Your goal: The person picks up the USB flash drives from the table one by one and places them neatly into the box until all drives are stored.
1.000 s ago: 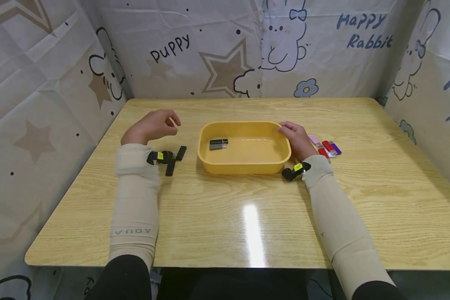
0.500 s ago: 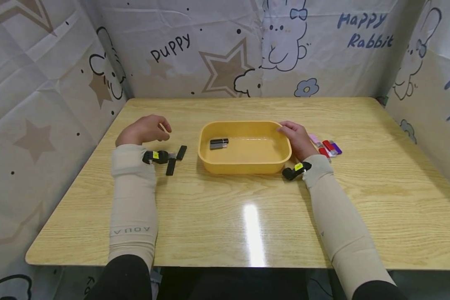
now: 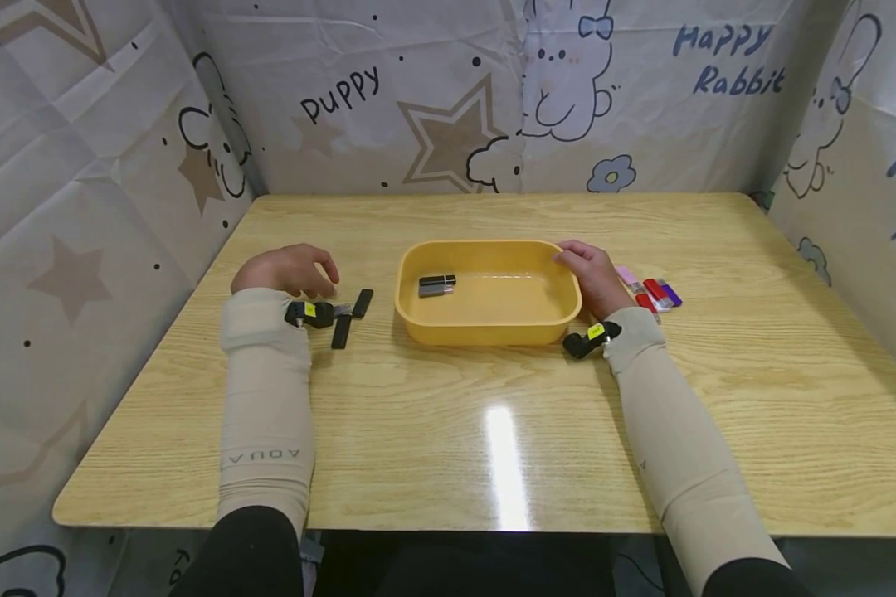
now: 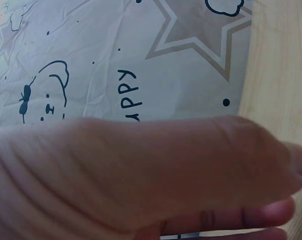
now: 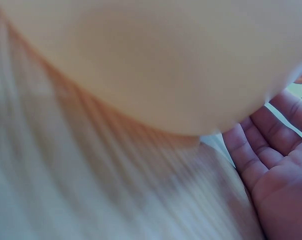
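My right hand (image 3: 591, 277) grips the right end of a yellow plastic box (image 3: 485, 333), thumb over the rim and fingers along the outside. In the right wrist view, the fingers (image 5: 258, 145) lie against the wall of the box (image 5: 141, 65). Inside, near its left end, a black USB flash drive (image 3: 436, 280) lies beside a grey one (image 3: 435, 291). My left hand (image 3: 287, 269) is low over the table to the left, fingers bent loosely down. Two black flash drives (image 3: 362, 303) (image 3: 340, 332) lie just to its right. From the left wrist, the thumb (image 4: 191, 165) hides most of the fingers.
Right of my right hand lies a group of pink, red and purple flash drives (image 3: 651, 294). The wooden table (image 3: 418, 448) meets a printed cloth (image 3: 448, 91) at the back and sides. Small black wrist cameras (image 3: 591, 338) sit on both sleeves.
My left hand has moved back toward me, slightly left, and down to the table, its fingers dipping lower. The right hand and the box have stayed in place.
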Demonstrator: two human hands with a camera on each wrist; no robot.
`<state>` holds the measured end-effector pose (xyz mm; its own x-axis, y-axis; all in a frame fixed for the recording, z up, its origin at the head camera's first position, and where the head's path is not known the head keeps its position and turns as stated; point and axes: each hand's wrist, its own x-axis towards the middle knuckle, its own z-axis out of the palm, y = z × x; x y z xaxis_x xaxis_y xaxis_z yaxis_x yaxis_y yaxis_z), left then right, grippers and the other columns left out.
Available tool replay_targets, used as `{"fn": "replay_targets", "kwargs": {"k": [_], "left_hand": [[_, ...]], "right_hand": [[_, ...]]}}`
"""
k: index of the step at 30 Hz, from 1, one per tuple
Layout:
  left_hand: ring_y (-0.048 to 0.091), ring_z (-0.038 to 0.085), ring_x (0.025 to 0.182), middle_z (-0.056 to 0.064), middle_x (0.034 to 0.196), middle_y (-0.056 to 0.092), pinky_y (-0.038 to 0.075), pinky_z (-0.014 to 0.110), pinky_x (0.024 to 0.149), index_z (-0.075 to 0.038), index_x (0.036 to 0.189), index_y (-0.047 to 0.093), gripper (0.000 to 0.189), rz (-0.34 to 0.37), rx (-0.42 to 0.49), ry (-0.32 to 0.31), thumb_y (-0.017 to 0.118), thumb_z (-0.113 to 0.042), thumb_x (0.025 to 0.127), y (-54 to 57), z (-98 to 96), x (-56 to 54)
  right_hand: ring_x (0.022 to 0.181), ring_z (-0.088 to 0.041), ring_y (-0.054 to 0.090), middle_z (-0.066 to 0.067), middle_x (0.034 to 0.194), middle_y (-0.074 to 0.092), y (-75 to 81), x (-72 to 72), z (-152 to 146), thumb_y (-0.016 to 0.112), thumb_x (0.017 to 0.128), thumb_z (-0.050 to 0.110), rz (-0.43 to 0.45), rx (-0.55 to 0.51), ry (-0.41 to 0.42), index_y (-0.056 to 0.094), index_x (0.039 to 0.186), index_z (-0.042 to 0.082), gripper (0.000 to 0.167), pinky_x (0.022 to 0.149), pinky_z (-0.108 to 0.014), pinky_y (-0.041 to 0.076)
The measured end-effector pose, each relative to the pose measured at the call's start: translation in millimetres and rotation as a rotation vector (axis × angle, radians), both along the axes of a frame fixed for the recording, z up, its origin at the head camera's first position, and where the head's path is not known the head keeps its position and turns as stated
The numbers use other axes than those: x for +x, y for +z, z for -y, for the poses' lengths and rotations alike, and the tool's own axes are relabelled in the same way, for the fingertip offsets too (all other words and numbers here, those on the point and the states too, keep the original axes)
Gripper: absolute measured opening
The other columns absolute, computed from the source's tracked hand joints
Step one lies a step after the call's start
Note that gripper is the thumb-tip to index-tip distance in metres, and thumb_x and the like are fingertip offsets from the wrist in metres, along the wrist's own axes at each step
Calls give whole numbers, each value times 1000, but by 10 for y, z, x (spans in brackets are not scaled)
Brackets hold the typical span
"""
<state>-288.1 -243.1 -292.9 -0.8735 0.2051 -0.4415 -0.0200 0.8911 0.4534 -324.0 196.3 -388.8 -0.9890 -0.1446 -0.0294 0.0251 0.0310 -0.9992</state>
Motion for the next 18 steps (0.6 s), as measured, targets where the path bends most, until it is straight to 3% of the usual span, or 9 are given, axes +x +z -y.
{"fn": "replay_targets", "kwargs": {"k": [5,10,18], "left_hand": [[51,24,84,10,97,57,43,35,70,-4,118,54,31,41,-30,-31,62,-19,92,-34,10,-10],[51,25,83,10,101,55,43,35,66,-7,114,57,28,73,-73,-5,61,-22,92,-71,10,-10],[50,25,87,9,100,54,43,36,69,-8,109,59,24,83,-111,-31,60,-24,92,-112,9,-32]], "right_hand": [[92,-19,61,-12,115,60,-7,-5,-3,55,94,20,3,0,0,59,122,2,33,76,-24,53],[91,-18,61,-10,112,61,-11,-1,1,54,94,19,-3,0,-5,60,119,3,30,75,-24,53],[90,-17,61,-9,111,62,-14,-2,2,54,95,18,-8,-9,-7,60,119,3,30,75,-24,53]]}}
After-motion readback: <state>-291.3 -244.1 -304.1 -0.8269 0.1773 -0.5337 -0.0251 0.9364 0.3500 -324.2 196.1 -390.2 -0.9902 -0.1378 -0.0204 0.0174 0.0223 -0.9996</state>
